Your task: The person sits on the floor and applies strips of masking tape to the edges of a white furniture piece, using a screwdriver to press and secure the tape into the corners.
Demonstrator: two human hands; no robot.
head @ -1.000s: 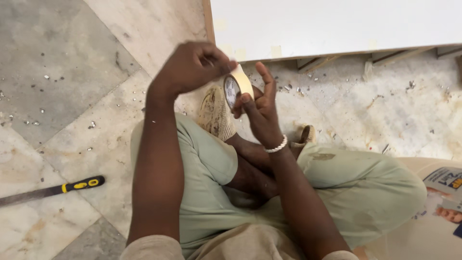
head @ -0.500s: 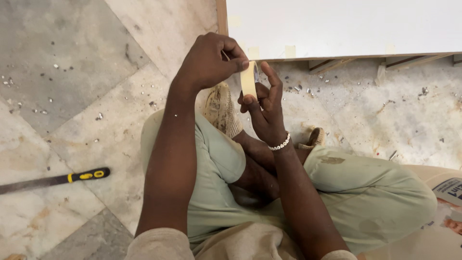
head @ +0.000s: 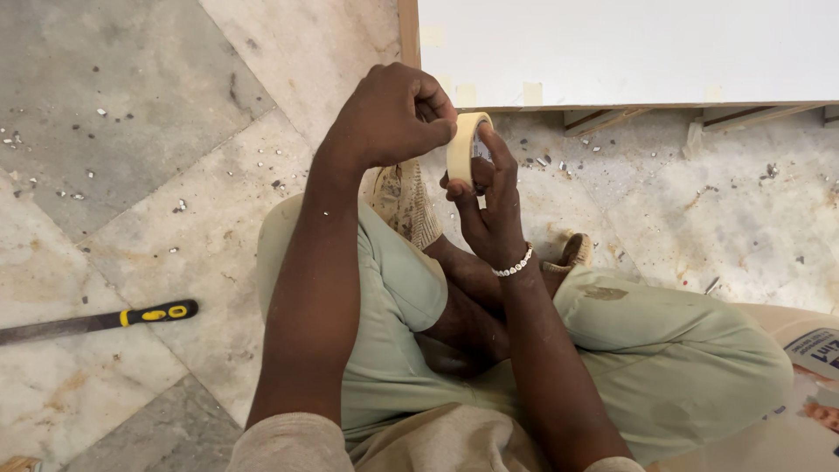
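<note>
Cream-coloured masking tape (head: 461, 147), a narrow roll seen nearly edge-on, sits at the upper centre of the frame, raised above the lap of a person seated cross-legged on a marble floor (head: 175, 218). The right hand (head: 489, 205), a white beaded bracelet (head: 513, 265) at its wrist, grips the roll with fingers curled through and around it. The left hand (head: 389, 118) is closed at the roll's top rim, thumb and fingertips pinched against the tape's outer face. Above the hands, along the upper right of the frame, lies a white board (head: 629, 48) with a wooden edge; small squares of the same pale tape (head: 532, 93) are stuck along its lower margin. At the lower right corner, a printed paper package (head: 817, 367) shows white, blue and reddish patches, cut off by the frame. At the left edge, a flat metal tool with a black-and-yellow handle (head: 157, 313) rests on the floor, well apart from both hands. Pale green trousers (head: 664, 350) fill the lower centre.
</note>
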